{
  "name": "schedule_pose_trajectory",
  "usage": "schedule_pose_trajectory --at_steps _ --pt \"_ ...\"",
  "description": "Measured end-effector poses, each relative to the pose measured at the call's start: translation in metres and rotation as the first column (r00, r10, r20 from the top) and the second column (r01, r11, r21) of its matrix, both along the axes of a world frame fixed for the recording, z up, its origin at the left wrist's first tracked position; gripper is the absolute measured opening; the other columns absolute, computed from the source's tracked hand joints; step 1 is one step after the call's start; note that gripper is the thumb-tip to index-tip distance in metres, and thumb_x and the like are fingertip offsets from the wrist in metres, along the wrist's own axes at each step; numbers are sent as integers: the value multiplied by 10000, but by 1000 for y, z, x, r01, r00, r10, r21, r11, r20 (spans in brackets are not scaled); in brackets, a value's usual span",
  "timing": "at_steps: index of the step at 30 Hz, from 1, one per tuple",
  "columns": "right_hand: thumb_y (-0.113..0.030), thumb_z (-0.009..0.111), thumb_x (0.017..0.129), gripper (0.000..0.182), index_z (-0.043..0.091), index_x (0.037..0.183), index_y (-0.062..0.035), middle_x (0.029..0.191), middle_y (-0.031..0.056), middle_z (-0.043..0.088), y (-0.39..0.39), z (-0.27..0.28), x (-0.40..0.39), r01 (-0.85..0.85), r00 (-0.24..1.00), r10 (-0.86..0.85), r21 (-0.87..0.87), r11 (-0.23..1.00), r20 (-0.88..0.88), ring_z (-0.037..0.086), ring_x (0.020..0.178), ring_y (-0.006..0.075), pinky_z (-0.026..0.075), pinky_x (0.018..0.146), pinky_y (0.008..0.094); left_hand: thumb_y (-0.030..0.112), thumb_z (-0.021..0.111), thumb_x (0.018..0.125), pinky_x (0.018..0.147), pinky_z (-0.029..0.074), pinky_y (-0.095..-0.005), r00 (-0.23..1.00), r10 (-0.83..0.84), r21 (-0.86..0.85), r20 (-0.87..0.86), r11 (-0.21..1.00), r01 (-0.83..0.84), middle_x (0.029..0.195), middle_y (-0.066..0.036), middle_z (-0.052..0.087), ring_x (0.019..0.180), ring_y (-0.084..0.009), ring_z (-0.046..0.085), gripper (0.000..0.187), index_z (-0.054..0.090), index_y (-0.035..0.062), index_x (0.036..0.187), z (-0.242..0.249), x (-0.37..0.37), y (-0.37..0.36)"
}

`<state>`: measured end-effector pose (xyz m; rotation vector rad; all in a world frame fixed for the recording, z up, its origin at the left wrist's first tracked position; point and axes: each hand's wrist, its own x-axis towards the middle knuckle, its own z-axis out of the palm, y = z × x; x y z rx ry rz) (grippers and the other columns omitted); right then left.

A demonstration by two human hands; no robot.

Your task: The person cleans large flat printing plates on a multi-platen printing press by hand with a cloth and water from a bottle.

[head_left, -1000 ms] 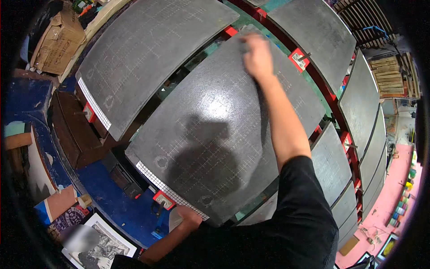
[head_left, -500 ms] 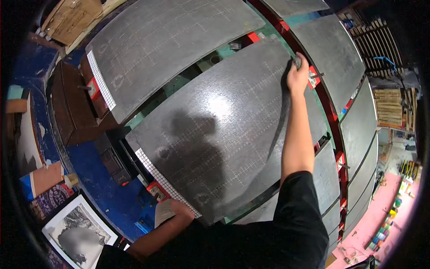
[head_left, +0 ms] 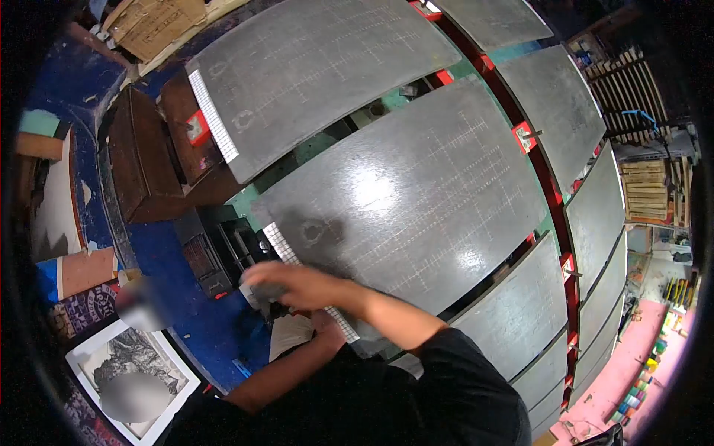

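My right hand (head_left: 286,286) has come back from the board's (head_left: 416,186) far one-o'clock edge to its near seven-o'clock corner, fingers curled on something blurred. The board is dark, flat, grid-scored. My left hand (head_left: 327,331) lies beneath, its grip unclear.

The right hand (head_left: 286,286) crosses the platen (head_left: 416,193) edge, above the left hand (head_left: 327,331) (cloth (head_left: 288,333) beside it).

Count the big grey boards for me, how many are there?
7 at least: one top left, the middle one by the hands, one top right corner, then four down the right. More may be hidden lower right.
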<state>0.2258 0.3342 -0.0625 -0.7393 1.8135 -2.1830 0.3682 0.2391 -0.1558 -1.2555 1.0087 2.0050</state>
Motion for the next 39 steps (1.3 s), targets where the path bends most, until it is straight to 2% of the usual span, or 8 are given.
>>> schedule_pose_trajectory --at_steps 4,8,13,16,26,33,36,39 --pt "-68 552 915 428 652 1330 -34 1387 201 641 114 13 -2 782 551 -790 496 377 -268 589 1328 379 438 1144 483 406 402 1118 1041 527 -410 989 -147 51 33 988 145 1305 -70 662 1198 -247 648 426 575 99 1357 -6 0 -16" --pt "105 533 815 419 652 1198 -16 1264 199 660 193 -40 -20 843 169 -795 504 -190 -582 579 1286 420 361 1206 515 403 454 1103 1013 542 -476 891 -446 78 78 894 441 1297 -91 668 1159 -284 670 415 565 87 1349 -6 11 -66" --pt "60 555 784 550 584 1320 -58 1307 263 628 -41 2 -5 339 938 -335 463 819 -93 586 1249 478 460 1097 500 426 575 1055 979 555 -447 931 -354 -31 -84 935 353 1290 -83 633 1147 -306 656 413 523 141 1350 -40 3 -183" --pt "-42 661 895 389 569 1272 -57 1304 252 652 -129 24 16 286 942 -320 255 924 103 632 1227 453 505 1013 471 458 575 1032 1088 489 -533 898 -175 -217 -405 972 92 1563 -141 442 1367 -367 540 759 215 227 1659 63 -58 -205" --pt "-187 871 823 350 763 1106 -13 941 86 734 -168 50 35 296 903 -332 166 941 273 683 894 117 542 806 306 118 783 962 699 551 -236 357 -705 -639 -613 708 302 960 -44 757 818 -70 680 313 709 -28 1229 153 -112 -326" --pt "-216 803 849 243 792 1009 -34 854 143 737 -188 109 54 447 854 -519 455 770 40 701 782 287 540 747 392 252 542 1104 727 544 -293 108 -890 -768 -444 439 466 904 -26 751 821 -116 686 325 732 30 1244 134 -159 -372" --pt "-221 788 863 200 799 968 -51 923 142 720 -204 80 53 677 736 -527 465 571 -425 699 934 344 555 850 433 164 716 978 856 578 -341 -102 -993 -812 -56 105 -574 918 -27 759 891 -158 718 216 760 73 1168 172 -149 -340" --pt "-232 769 859 196 803 949 -62 932 150 734 -212 85 43 564 825 -397 627 537 -402 704 973 375 565 887 471 82 795 880 865 590 -331 14 -900 -900 -435 436 17 928 -39 773 900 -149 735 191 755 56 1065 215 -128 -312"
